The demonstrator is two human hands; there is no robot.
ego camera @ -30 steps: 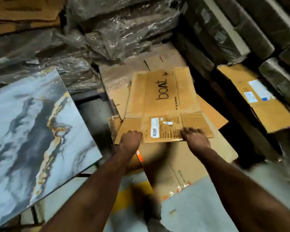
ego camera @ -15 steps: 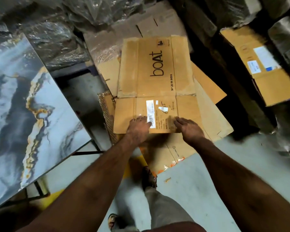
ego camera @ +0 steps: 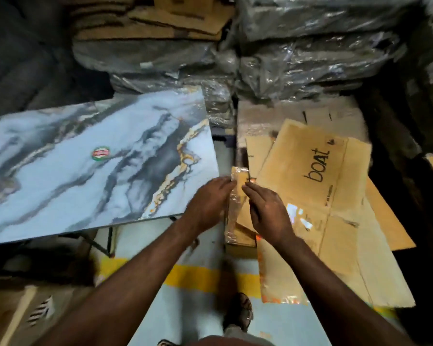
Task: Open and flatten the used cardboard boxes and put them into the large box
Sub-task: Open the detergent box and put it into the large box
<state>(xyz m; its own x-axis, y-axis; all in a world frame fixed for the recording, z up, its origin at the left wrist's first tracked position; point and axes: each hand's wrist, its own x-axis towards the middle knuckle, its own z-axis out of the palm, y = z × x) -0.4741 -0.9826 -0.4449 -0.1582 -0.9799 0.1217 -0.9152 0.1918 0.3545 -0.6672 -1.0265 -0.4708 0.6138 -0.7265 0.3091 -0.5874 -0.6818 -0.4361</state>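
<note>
The flattened brown box printed "boat" (ego camera: 310, 186) lies on a pile of flat cardboard sheets (ego camera: 375, 278) at the right. At the pile's left edge stands the tape-wrapped wall of the large box (ego camera: 235, 216), narrow and shiny. My left hand (ego camera: 208, 206) is against the wall's outer side, with its fingertips on the top corner. My right hand (ego camera: 268, 213) is against the inner side, fingers stretched along it. Both hands pinch this wall between them. Neither hand touches the "boat" box.
A marble-patterned slab (ego camera: 98, 171) on a metal frame fills the left, close to my left hand. Plastic-wrapped bundles (ego camera: 298, 58) are stacked at the back, with cardboard (ego camera: 160, 23) on top. A yellow floor stripe (ego camera: 185, 275) and my sandalled foot (ego camera: 238, 310) are below.
Both hands have left the "boat" box's near flap and moved left onto the taped wall of the large box. The view has swung left, showing more of the slab.
</note>
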